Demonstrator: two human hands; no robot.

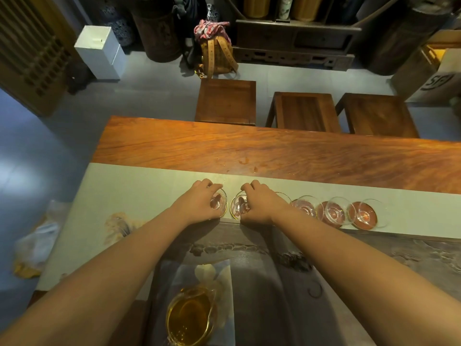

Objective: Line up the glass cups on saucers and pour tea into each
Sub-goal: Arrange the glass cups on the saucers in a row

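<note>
Several glass cups stand in a row on a pale runner (149,186). My left hand (199,203) grips the leftmost cup (219,202) from above. My right hand (259,203) grips the cup beside it (238,207), which sits on a gold-rimmed saucer. To the right, three empty cups (305,207) (335,212) (365,213) sit on reddish-brown saucers (324,213). A glass pitcher of amber tea (190,318) stands near me on the dark tea tray, below my forearms.
The long wooden table (249,148) stretches beyond the runner. Three wooden stools (225,101) stand on its far side. A dark carved tea tray (274,283) fills the near edge. A plastic bag (35,245) lies on the floor at left.
</note>
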